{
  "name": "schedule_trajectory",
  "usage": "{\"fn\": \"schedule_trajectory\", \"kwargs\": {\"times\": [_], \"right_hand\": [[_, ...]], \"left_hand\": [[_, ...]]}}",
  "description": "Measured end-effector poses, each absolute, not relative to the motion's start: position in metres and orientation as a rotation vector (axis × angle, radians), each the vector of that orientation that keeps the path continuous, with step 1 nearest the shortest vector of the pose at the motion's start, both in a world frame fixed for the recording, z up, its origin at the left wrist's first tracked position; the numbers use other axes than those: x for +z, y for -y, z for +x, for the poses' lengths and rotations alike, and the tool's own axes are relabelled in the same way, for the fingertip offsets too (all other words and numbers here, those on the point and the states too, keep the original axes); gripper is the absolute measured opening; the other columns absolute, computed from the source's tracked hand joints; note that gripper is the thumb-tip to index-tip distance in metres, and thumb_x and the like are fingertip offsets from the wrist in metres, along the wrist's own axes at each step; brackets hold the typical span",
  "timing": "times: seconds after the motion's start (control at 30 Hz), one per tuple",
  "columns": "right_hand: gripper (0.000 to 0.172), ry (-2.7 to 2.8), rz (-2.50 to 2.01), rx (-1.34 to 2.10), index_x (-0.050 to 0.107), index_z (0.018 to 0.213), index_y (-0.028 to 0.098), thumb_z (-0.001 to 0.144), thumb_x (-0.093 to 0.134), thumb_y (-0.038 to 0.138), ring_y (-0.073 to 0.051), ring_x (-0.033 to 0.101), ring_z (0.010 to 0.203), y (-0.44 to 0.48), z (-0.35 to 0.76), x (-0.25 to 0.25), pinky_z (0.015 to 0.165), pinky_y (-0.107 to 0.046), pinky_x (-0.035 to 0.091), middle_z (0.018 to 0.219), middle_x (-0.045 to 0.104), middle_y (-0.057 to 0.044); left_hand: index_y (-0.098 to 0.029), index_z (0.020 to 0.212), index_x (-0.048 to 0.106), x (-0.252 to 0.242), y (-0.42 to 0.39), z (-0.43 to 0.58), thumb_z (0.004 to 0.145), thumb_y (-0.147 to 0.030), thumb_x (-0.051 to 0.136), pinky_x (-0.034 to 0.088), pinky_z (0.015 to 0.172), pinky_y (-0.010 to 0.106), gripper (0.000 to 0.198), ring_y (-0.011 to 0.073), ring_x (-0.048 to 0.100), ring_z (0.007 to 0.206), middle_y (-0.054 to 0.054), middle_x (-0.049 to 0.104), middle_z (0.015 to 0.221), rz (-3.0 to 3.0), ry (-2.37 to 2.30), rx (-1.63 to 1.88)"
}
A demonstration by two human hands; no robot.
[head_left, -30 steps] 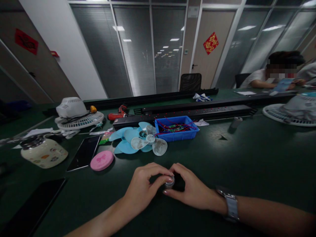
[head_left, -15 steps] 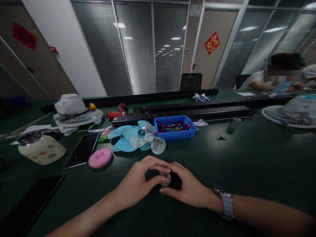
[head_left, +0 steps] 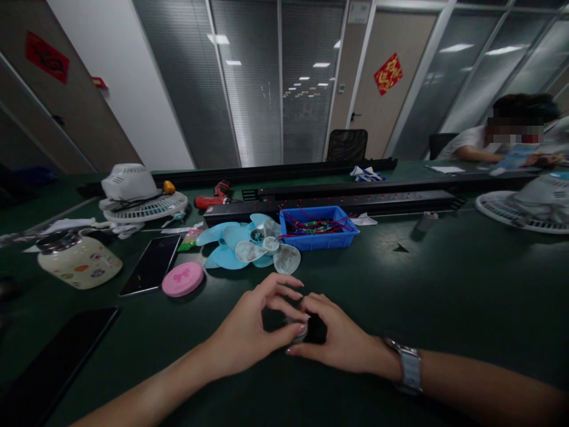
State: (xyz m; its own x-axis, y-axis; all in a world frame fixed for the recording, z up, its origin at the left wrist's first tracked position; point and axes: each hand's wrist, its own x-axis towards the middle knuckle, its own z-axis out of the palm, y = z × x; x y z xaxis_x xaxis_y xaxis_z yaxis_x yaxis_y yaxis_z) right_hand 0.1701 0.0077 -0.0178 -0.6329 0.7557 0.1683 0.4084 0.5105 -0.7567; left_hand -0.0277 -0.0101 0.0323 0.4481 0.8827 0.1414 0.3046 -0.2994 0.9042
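- The small can [head_left: 302, 336] is between the hands at the near middle of the table [head_left: 466, 308]; whether it rests there or is lifted cannot be told.
- The left hand [head_left: 251, 326] has its thumb on the can and forefinger close above, the other fingers raised and loosely spread; whether it grips or only touches is unclear.
- The right hand [head_left: 344, 339] curves in a half-open ring, thumb and forefinger seemingly holding the can's sides.
- Handling of the can looks under way: it is not let go. What has been done to it, and what remains, cannot be seen.
- The fan blades [head_left: 233, 239], blue tray [head_left: 320, 240] and another can [head_left: 427, 221] at far right lie out of both hands' reach.
- Against half a second ago, the left fingers have lifted and opened from over the can; the right hand keeps nearly the same curl.
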Motion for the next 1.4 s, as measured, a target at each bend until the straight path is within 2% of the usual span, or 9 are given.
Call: {"fn": "schedule_trajectory", "kwargs": {"times": [0.07,0.17,0.37,0.5,0.6,0.8,1.0,1.2,1.4], "right_hand": [[0.039,2.278,-0.951,0.945,0.058,0.096,0.020,0.072,0.076,0.046,-0.020,0.054,0.092,-0.008,0.170,-0.017,0.079,-0.033,0.041,0.100,0.058,-0.003],[0.039,2.283,-0.969,0.945,0.059,0.097,0.021,0.073,0.075,0.046,-0.021,0.053,0.093,-0.007,0.171,-0.017,0.081,-0.034,0.041,0.100,0.059,-0.003],[0.036,2.265,-0.981,0.955,0.057,0.089,0.020,0.070,0.077,0.043,-0.019,0.053,0.088,-0.007,0.170,-0.018,0.075,-0.031,0.041,0.093,0.058,-0.002],[0.038,2.223,-1.007,0.976,0.058,0.090,0.020,0.069,0.079,0.043,-0.019,0.054,0.087,-0.008,0.170,-0.018,0.074,-0.031,0.042,0.091,0.059,-0.001],[0.033,2.163,-1.069,0.984,0.058,0.088,0.019,0.069,0.078,0.038,-0.018,0.055,0.085,-0.007,0.171,-0.015,0.072,-0.030,0.042,0.091,0.059,-0.001],[0.028,2.098,-1.101,1.026,0.057,0.087,0.019,0.072,0.076,0.033,-0.018,0.057,0.086,-0.008,0.174,-0.014,0.073,-0.031,0.045,0.094,0.061,-0.003],[0.028,2.110,-1.103,1.020,0.056,0.087,0.019,0.072,0.075,0.033,-0.018,0.057,0.086,-0.007,0.175,-0.013,0.075,-0.032,0.045,0.094,0.060,-0.003],[0.028,2.110,-1.108,1.023,0.057,0.088,0.019,0.073,0.075,0.034,-0.018,0.057,0.086,-0.008,0.175,-0.012,0.074,-0.031,0.045,0.095,0.060,-0.003],[0.033,2.176,-1.053,0.996,0.063,0.095,0.021,0.071,0.077,0.040,-0.020,0.055,0.091,-0.008,0.175,-0.011,0.078,-0.033,0.044,0.095,0.061,-0.002]], "left_hand": [[-0.023,0.133,0.040,0.036,0.009,-0.031,0.082,-0.019,0.066,0.041,0.102,0.040,0.057,0.0202,0.056,0.120,0.004,0.074,0.102,1.830,-0.921,0.762],[-0.023,0.139,0.031,0.036,0.007,-0.034,0.084,-0.018,0.064,0.036,0.106,0.043,0.064,0.0193,0.051,0.126,0.004,0.075,0.100,1.817,-0.866,0.734],[-0.019,0.120,0.049,0.022,0.008,-0.028,0.075,-0.021,0.075,0.048,0.090,0.035,0.052,0.0206,0.066,0.097,0.001,0.073,0.078,1.773,-1.008,0.907],[-0.018,0.102,0.053,0.020,0.007,-0.027,0.071,-0.025,0.079,0.050,0.083,0.031,0.041,0.0173,0.069,0.081,0.000,0.072,0.080,1.712,-1.080,1.090],[-0.018,0.102,0.049,0.017,-0.001,-0.038,0.073,-0.024,0.077,0.048,0.087,0.034,0.041,0.0181,0.070,0.082,0.001,0.073,0.081,1.710,-1.103,1.138],[-0.016,0.108,0.054,-0.005,-0.020,-0.071,0.071,-0.028,0.079,0.044,0.092,0.041,0.046,0.0230,0.069,0.094,0.004,0.077,0.082,1.864,-1.146,0.745],[-0.019,0.124,0.052,-0.009,-0.023,-0.078,0.070,-0.029,0.079,0.042,0.097,0.042,0.061,0.0240,0.066,0.106,0.008,0.075,0.099,1.868,-1.118,0.690],[-0.017,0.113,0.057,-0.004,-0.020,-0.068,0.074,-0.027,0.076,0.046,0.094,0.042,0.045,0.0233,0.070,0.096,0.004,0.076,0.081,1.799,-1.142,0.810],[-0.017,0.099,0.054,0.011,-0.001,-0.033,0.074,-0.022,0.077,0.053,0.084,0.033,0.035,0.0193,0.073,0.081,0.002,0.076,0.082,1.618,-1.025,1.094]]}}
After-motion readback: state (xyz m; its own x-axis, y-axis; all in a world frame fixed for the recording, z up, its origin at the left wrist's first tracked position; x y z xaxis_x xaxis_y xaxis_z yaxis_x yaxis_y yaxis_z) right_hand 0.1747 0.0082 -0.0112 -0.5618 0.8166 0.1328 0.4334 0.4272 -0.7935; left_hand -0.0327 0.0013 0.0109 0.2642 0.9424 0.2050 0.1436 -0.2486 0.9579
